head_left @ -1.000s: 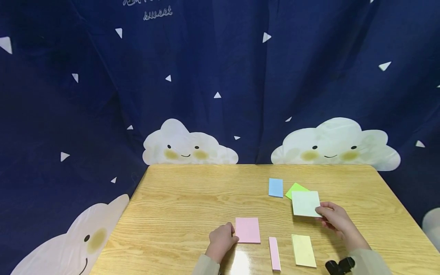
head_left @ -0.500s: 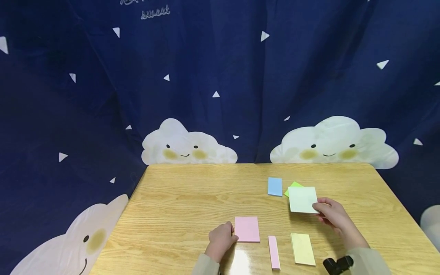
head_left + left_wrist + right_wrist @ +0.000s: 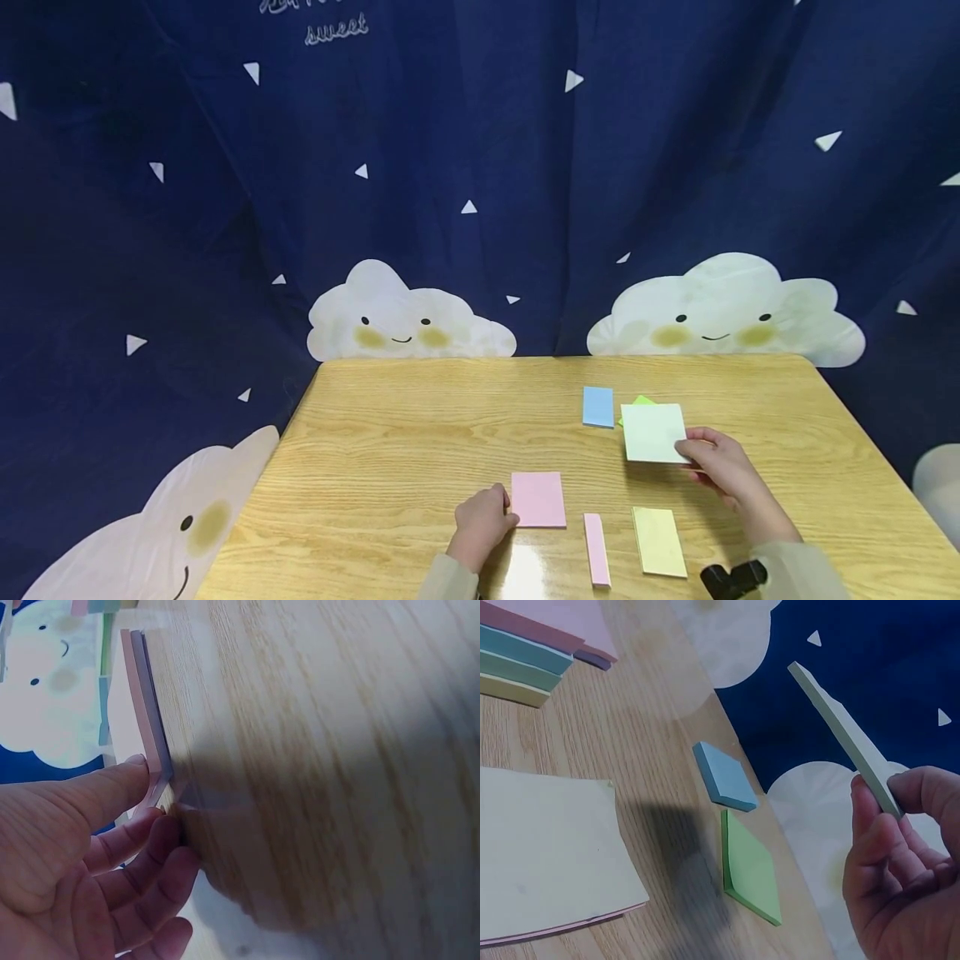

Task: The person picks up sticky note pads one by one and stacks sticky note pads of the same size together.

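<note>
We pinch white pad [image 3: 651, 432] w/ R fingers [image 3: 874, 844], nearly closed; green pad [image 3: 754, 864] beyond. L fingers [image 3: 155, 891], curled, grip pink pad [image 3: 538, 500].

Surface [image 3: 390, 433]: light-brown wood grain. Relative to whitish pad [image 3: 651, 432]: lime-green pad [image 3: 753, 871] behind; blue pad [image 3: 597, 407] left; pale-yellow pad [image 3: 660, 542] in front; pink pad [image 3: 537, 500] and block [image 3: 597, 550] banded pink, blue, green, yellow, front left. Backdrop [image 3: 480, 150]: navy, white triangle-and-cloud print

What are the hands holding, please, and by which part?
The right hand pinches the white pad by its right edge; the left hand, the pink pad by its left edge.
</note>
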The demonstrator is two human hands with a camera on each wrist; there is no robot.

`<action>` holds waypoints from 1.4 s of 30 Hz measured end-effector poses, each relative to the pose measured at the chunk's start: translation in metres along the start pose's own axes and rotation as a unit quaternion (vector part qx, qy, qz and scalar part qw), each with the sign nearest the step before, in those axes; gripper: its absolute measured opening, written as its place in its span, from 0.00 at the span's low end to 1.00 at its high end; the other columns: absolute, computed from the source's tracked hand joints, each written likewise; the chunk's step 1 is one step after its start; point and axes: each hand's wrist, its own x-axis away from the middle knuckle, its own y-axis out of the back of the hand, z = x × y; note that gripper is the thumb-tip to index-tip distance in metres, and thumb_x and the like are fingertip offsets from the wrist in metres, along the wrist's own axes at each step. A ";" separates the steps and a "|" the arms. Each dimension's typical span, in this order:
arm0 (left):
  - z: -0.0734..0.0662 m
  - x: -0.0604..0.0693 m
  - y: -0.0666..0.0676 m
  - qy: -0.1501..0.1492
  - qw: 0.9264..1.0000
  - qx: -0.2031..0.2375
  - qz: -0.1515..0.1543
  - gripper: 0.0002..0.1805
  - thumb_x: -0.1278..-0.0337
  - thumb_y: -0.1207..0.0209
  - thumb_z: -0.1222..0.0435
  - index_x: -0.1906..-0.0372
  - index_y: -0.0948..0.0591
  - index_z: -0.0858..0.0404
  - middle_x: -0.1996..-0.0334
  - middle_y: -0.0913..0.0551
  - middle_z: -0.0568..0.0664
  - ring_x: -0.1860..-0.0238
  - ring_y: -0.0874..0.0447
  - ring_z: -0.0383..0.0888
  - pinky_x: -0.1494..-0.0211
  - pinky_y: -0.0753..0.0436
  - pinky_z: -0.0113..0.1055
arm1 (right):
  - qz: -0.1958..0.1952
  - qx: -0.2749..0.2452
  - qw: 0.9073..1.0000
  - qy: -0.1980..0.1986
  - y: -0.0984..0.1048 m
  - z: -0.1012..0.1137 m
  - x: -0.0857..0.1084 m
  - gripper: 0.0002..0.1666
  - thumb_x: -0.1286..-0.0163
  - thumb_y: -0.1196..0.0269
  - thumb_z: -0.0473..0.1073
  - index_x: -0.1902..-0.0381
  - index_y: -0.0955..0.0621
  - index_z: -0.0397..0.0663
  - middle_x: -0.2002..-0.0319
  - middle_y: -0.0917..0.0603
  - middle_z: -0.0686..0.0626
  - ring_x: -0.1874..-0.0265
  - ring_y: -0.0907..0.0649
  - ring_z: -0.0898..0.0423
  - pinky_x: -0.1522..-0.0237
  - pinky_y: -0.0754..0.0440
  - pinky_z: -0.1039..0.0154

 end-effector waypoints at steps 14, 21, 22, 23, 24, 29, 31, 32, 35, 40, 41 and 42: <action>0.000 0.000 -0.002 -0.004 1.000 0.001 -0.007 0.13 0.58 0.35 0.57 0.75 0.29 0.57 0.82 0.29 0.43 0.79 0.28 0.42 0.75 0.31 0.39 | 0.008 -0.005 1.000 0.026 -0.005 0.007 0.004 0.23 0.37 0.47 0.37 0.49 0.38 0.26 0.73 0.22 0.53 0.77 0.21 0.61 0.76 0.23 0.67; 0.000 0.001 -0.002 -0.008 1.000 -0.002 -0.009 0.13 0.57 0.35 0.57 0.75 0.29 0.57 0.82 0.29 0.43 0.79 0.28 0.42 0.76 0.31 0.39 | 0.014 -0.012 1.000 0.025 -0.012 0.008 0.006 0.21 0.38 0.47 0.37 0.52 0.37 0.29 0.73 0.23 0.53 0.77 0.22 0.62 0.75 0.23 0.67; 0.000 0.000 -0.002 -0.008 1.000 -0.002 -0.008 0.13 0.57 0.35 0.57 0.75 0.29 0.57 0.82 0.29 0.43 0.79 0.28 0.41 0.76 0.31 0.39 | 0.014 -0.014 0.999 0.025 -0.013 0.008 0.006 0.20 0.38 0.47 0.37 0.52 0.37 0.29 0.73 0.23 0.53 0.77 0.22 0.62 0.76 0.23 0.67; 0.000 0.000 -0.002 -0.008 1.000 -0.003 -0.008 0.13 0.57 0.35 0.57 0.75 0.29 0.57 0.82 0.29 0.43 0.79 0.28 0.41 0.76 0.31 0.39 | 0.014 -0.014 0.999 0.025 -0.014 0.008 0.006 0.20 0.38 0.47 0.37 0.53 0.37 0.29 0.74 0.23 0.53 0.77 0.23 0.62 0.76 0.24 0.68; 0.000 0.000 -0.002 -0.008 1.000 -0.003 -0.008 0.13 0.57 0.35 0.57 0.75 0.29 0.57 0.82 0.29 0.43 0.79 0.28 0.41 0.76 0.31 0.38 | 0.014 -0.015 0.999 0.024 -0.015 0.008 0.007 0.20 0.38 0.47 0.37 0.53 0.37 0.29 0.74 0.23 0.53 0.77 0.23 0.61 0.76 0.24 0.68; 0.001 0.001 -0.002 -0.009 1.000 -0.004 -0.008 0.13 0.57 0.35 0.57 0.75 0.28 0.57 0.82 0.29 0.43 0.79 0.27 0.41 0.75 0.31 0.39 | 0.013 -0.011 1.000 0.024 -0.020 0.010 0.009 0.20 0.38 0.47 0.37 0.53 0.36 0.29 0.73 0.24 0.52 0.77 0.24 0.61 0.76 0.24 0.68; 0.001 0.001 -0.002 -0.009 1.000 -0.002 -0.007 0.14 0.57 0.35 0.56 0.75 0.28 0.57 0.82 0.29 0.43 0.79 0.28 0.41 0.75 0.31 0.39 | 0.013 -0.010 1.000 0.024 -0.022 0.010 0.009 0.20 0.38 0.47 0.37 0.53 0.37 0.29 0.73 0.24 0.52 0.77 0.24 0.61 0.76 0.24 0.68; 0.001 0.001 -0.002 -0.010 1.000 -0.003 -0.008 0.14 0.57 0.35 0.56 0.75 0.28 0.57 0.82 0.29 0.43 0.79 0.27 0.42 0.75 0.31 0.39 | 0.013 -0.009 1.000 0.025 -0.023 0.010 0.010 0.20 0.38 0.47 0.37 0.53 0.37 0.29 0.73 0.24 0.52 0.77 0.24 0.61 0.75 0.24 0.68; 0.001 0.001 -0.003 -0.010 1.000 -0.003 -0.006 0.14 0.57 0.35 0.56 0.75 0.29 0.57 0.82 0.29 0.43 0.79 0.28 0.41 0.75 0.31 0.39 | 0.013 -0.011 0.999 0.027 -0.025 0.010 0.011 0.21 0.38 0.47 0.37 0.52 0.37 0.28 0.73 0.24 0.51 0.76 0.23 0.61 0.75 0.24 0.68; 0.002 0.000 -0.003 -0.008 1.000 0.002 -0.005 0.14 0.57 0.35 0.57 0.76 0.29 0.57 0.82 0.29 0.42 0.79 0.28 0.41 0.75 0.31 0.39 | 0.013 -0.015 0.999 0.026 -0.030 0.010 0.012 0.22 0.38 0.48 0.36 0.51 0.38 0.27 0.74 0.24 0.51 0.77 0.23 0.61 0.76 0.24 0.69; 0.002 0.000 -0.003 -0.008 1.000 0.003 -0.006 0.14 0.57 0.35 0.57 0.76 0.29 0.57 0.82 0.29 0.43 0.79 0.28 0.42 0.75 0.31 0.39 | 0.013 -0.018 0.999 0.024 -0.031 0.010 0.012 0.22 0.39 0.48 0.35 0.51 0.38 0.27 0.74 0.24 0.51 0.77 0.23 0.61 0.77 0.25 0.69; 0.002 0.000 -0.003 -0.008 1.000 0.003 -0.007 0.13 0.57 0.35 0.57 0.76 0.29 0.57 0.82 0.29 0.43 0.79 0.28 0.42 0.75 0.31 0.39 | 0.012 -0.019 0.999 0.023 -0.032 0.011 0.012 0.22 0.39 0.47 0.35 0.51 0.38 0.27 0.74 0.24 0.52 0.78 0.23 0.61 0.77 0.25 0.69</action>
